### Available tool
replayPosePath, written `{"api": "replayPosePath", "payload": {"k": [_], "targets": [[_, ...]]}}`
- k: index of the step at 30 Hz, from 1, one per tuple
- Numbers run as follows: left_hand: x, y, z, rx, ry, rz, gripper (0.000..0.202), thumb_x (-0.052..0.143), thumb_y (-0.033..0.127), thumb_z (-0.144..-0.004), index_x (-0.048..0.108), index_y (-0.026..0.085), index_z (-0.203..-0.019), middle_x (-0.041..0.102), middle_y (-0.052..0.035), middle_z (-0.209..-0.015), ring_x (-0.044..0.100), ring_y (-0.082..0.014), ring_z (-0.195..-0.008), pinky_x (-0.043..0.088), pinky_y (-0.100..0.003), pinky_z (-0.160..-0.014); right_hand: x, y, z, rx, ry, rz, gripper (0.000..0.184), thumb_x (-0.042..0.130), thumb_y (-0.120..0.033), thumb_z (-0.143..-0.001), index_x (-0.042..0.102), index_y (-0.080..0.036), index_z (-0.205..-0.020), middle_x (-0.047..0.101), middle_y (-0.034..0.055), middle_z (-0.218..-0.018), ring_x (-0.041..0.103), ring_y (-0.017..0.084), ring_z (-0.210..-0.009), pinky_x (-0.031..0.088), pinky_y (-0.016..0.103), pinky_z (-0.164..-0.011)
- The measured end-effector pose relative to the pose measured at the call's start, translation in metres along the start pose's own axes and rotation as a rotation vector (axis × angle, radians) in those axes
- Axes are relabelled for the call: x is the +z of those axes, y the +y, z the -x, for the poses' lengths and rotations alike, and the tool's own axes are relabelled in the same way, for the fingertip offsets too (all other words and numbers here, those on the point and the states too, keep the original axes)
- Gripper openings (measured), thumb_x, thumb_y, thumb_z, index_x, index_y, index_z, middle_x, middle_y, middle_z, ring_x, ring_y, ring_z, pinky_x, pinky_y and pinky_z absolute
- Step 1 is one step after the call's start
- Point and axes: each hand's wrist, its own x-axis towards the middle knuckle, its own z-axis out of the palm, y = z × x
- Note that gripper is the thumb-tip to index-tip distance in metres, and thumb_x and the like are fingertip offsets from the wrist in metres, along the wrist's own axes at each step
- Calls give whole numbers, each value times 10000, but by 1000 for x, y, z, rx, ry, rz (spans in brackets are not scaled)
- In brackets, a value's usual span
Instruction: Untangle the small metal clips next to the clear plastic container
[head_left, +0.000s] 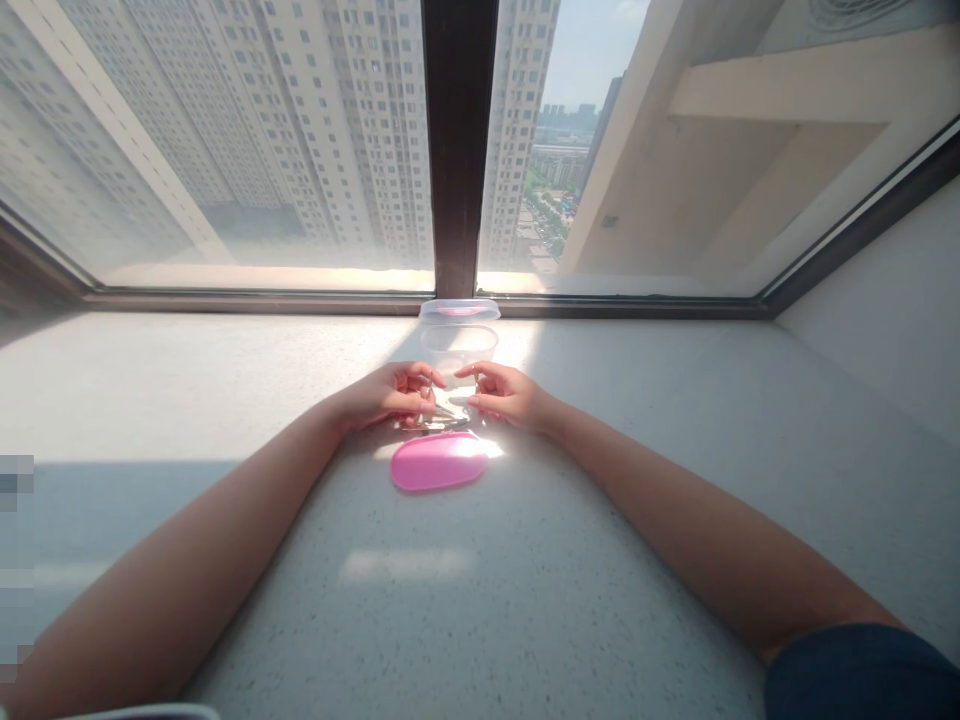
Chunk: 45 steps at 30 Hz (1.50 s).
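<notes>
My left hand (401, 393) and my right hand (510, 395) face each other over the sill, a small gap between them. The fingers of each are curled in a pinch around something thin and shiny, too small to make out. Between and below them lie several shiny metal pieces (450, 412), their kind unclear in the glare. Just in front of these is a pink oval plastic piece (438, 464), lying flat. Behind my hands stands a clear plastic container (459, 342), partly hidden by my fingers.
A translucent lid-like piece with some pink on it (459, 311) is at the back, against the dark window frame (459, 150). The pale speckled sill (480, 610) extends to both sides. A white wall (885, 280) rises at the right. A white curved rim (142, 712) shows at the bottom left.
</notes>
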Motion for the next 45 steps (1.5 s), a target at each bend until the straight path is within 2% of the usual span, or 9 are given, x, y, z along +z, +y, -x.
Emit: {"api": "replayPosePath", "payload": {"k": [7, 12, 16, 19, 22, 26, 31, 37, 45], "targets": [[0, -3, 0, -19, 25, 25, 318, 754, 227, -747, 603, 136, -1012, 650, -19, -711, 544, -87, -498, 420, -195, -461, -2, 4, 0, 9, -10, -29, 582, 580, -256, -881, 423, -191, -1438, 536, -43, -614, 497, 94, -494, 382, 211, -453], [0, -4, 0, -48, 55, 47, 276, 751, 251, -760, 625, 124, -971, 665, -38, -712, 552, -88, -497, 388, -181, -442, -2, 7, -1, 41, -10, -62, 608, 576, -262, -885, 392, -212, -1462, 603, -5, -704, 538, 104, -523, 407, 220, -459], [-1, -5, 0, -20, 19, 56, 349, 756, 223, -762, 604, 130, -1062, 649, -26, -691, 559, -99, -512, 410, -200, -464, -2, 7, -1, 55, -6, -84, 604, 590, -269, -871, 404, -196, -1441, 637, -1, -715, 558, 109, -519, 420, 219, -462], [-2, -5, 0, -8, -5, 56, 378, 746, 205, -775, 585, 136, -1109, 651, -29, -714, 575, -110, -543, 426, -213, -487, -1, 5, -2, 78, 1, -121, 551, 606, -283, -857, 439, -194, -1374, 674, 9, -745, 576, 114, -512, 432, 221, -464], [-4, -6, 1, -18, 0, 55, 367, 741, 206, -780, 591, 131, -1106, 662, -44, -750, 589, -116, -567, 443, -222, -511, -1, 5, -3, 92, 4, -157, 370, 623, -297, -840, 512, -187, -1175, 698, 23, -766, 571, 110, -482, 430, 219, -448], [-4, -8, 1, -35, 10, 97, 301, 705, 233, -819, 601, 135, -1083, 666, -52, -779, 586, -107, -578, 459, -228, -540, -1, 8, -4, 64, -6, -174, 216, 632, -313, -834, 511, -187, -962, 709, 27, -764, 558, 98, -467, 415, 206, -436], [0, -5, 1, -41, 15, 102, 209, 692, 252, -828, 620, 121, -975, 644, -39, -685, 566, -104, -555, 431, -210, -515, -1, 8, -5, 66, -19, -174, 226, 659, -344, -808, 513, -175, -841, 705, 44, -760, 556, 101, -482, 401, 209, -429], [1, -2, 2, -47, 27, 58, 199, 696, 285, -829, 586, 122, -795, 598, -13, -587, 534, -91, -514, 385, -194, -492, -1, 6, -5, 69, -15, -170, 251, 672, -359, -790, 501, -176, -805, 698, 36, -745, 552, 96, -483, 396, 206, -427], [1, -2, 3, 30, 35, -12, 209, 688, 258, -822, 561, 124, -727, 499, 29, -506, 428, -69, -468, 253, -203, -466, 0, 8, -6, 55, -7, -177, 264, 664, -352, -794, 453, -192, -793, 693, 16, -743, 542, 85, -448, 383, 196, -412]]}}
